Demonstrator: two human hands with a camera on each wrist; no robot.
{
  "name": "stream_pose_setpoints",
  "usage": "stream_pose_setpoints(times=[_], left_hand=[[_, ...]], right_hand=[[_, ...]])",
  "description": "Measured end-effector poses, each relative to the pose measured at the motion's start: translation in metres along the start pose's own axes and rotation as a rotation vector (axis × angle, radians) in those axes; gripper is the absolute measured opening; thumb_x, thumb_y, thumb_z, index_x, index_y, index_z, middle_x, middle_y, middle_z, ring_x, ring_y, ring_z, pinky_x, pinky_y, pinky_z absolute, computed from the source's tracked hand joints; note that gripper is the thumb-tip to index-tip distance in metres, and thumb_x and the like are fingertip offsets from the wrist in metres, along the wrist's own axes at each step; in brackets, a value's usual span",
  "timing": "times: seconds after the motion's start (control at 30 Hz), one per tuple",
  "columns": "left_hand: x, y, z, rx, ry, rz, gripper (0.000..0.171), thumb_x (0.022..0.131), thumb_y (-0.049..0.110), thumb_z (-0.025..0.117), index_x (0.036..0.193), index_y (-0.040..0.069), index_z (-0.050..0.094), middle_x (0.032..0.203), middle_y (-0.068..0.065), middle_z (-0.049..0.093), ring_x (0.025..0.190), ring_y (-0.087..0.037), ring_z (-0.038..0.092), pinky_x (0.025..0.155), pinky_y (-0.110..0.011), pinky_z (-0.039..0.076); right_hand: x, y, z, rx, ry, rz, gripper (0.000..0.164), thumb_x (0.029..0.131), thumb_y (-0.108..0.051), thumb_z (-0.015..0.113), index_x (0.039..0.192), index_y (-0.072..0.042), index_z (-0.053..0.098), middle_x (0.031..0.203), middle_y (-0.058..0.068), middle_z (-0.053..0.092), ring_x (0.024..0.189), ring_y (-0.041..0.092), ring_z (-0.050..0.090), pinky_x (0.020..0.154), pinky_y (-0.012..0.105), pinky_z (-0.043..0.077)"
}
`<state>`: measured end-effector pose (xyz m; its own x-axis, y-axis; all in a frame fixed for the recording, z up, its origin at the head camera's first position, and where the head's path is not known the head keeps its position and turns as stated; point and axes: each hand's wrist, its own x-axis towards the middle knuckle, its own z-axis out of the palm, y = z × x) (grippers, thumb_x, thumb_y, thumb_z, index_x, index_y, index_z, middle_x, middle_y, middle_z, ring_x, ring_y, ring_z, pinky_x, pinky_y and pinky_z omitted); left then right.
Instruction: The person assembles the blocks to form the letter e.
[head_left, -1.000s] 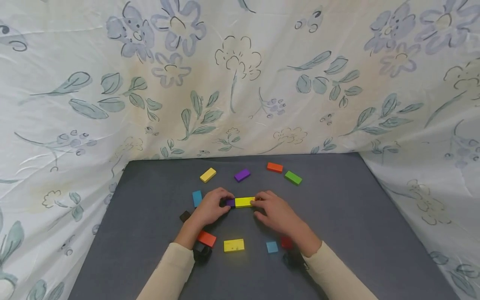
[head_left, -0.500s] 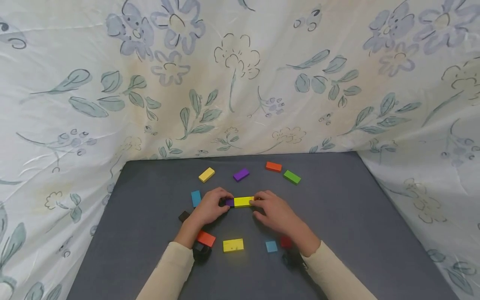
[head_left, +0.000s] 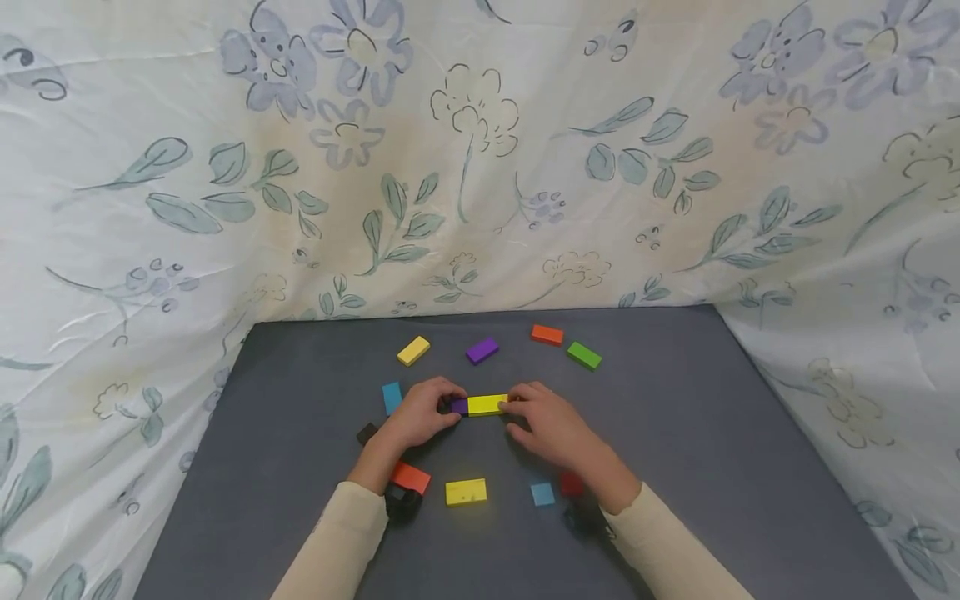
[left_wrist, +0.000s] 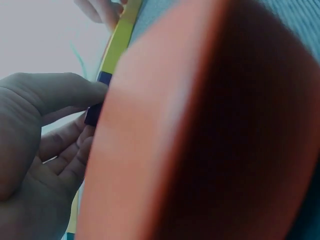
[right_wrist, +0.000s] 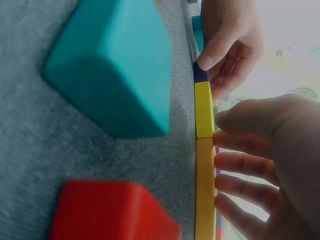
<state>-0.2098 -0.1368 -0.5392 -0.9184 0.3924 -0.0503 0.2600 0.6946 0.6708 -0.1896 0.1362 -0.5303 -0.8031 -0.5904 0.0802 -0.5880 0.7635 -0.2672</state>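
A row of wooden blocks lies across the middle of the dark table. My left hand (head_left: pixel 423 414) pinches the purple block (head_left: pixel 460 407) at its left end, thumb on the near side. Against it sits a bright yellow block (head_left: pixel 485 406), and to the right follows an orange-yellow block (right_wrist: pixel 204 185), mostly covered by my right hand (head_left: pixel 551 423) in the head view. The right fingers (right_wrist: pixel 245 167) stretch out with their tips along the top of the row, and the thumb is near the yellow block. In the left wrist view an orange-red block (left_wrist: pixel 145 130) hides much of the row.
Behind the row lie a pale yellow block (head_left: pixel 413 351), a purple one (head_left: pixel 482 351), an orange one (head_left: pixel 547 335) and a green one (head_left: pixel 584 356). A blue block (head_left: pixel 392 397) is left. Nearer are a spotted yellow block (head_left: pixel 466 492), a light blue one (head_left: pixel 542 494) and a red one (head_left: pixel 572 484).
Both hands stay in place on the row and the blocks keep their positions. Only the head view shifts slightly.
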Motion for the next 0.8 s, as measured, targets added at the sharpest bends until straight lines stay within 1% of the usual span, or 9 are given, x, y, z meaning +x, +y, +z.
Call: stream_pose_setpoints(times=[0.17,0.27,0.47,0.8], left_hand=[[0.002,0.0,0.002,0.055,0.01,0.023,0.036,0.096,0.022,0.087,0.13,0.011,0.078,0.119,-0.002,0.069,0.102,-0.02,0.062,0.097,-0.043,0.056],[0.004,0.001,0.005,0.088,0.014,0.034,0.037,0.096,0.024,0.087,0.128,0.01,0.079,0.118,-0.003,0.069,0.103,-0.02,0.063,0.098,-0.043,0.056],[0.005,0.003,0.008,0.104,0.013,0.008,0.037,0.096,0.025,0.087,0.128,0.011,0.08,0.118,-0.002,0.069,0.105,-0.021,0.063,0.1,-0.044,0.056],[0.004,0.005,0.01,0.116,0.02,0.007,0.036,0.096,0.025,0.087,0.128,0.01,0.08,0.118,-0.002,0.07,0.106,-0.02,0.064,0.1,-0.043,0.057]], right_hand=[[0.002,0.001,0.001,-0.005,-0.001,-0.009,0.037,0.101,-0.03,0.081,0.135,-0.016,0.079,0.13,0.0,0.066,0.118,0.019,0.057,0.101,0.041,0.056],[0.002,0.001,0.003,-0.01,-0.006,-0.005,0.037,0.1,-0.03,0.081,0.134,-0.016,0.079,0.13,-0.001,0.066,0.117,0.019,0.057,0.101,0.041,0.056],[0.0,0.002,0.003,-0.011,-0.006,-0.005,0.039,0.1,-0.031,0.082,0.136,-0.017,0.078,0.131,-0.001,0.066,0.118,0.019,0.057,0.101,0.041,0.056],[-0.003,0.001,0.003,0.001,0.001,-0.013,0.038,0.1,-0.029,0.082,0.135,-0.016,0.078,0.131,0.0,0.066,0.117,0.02,0.057,0.1,0.042,0.056]])
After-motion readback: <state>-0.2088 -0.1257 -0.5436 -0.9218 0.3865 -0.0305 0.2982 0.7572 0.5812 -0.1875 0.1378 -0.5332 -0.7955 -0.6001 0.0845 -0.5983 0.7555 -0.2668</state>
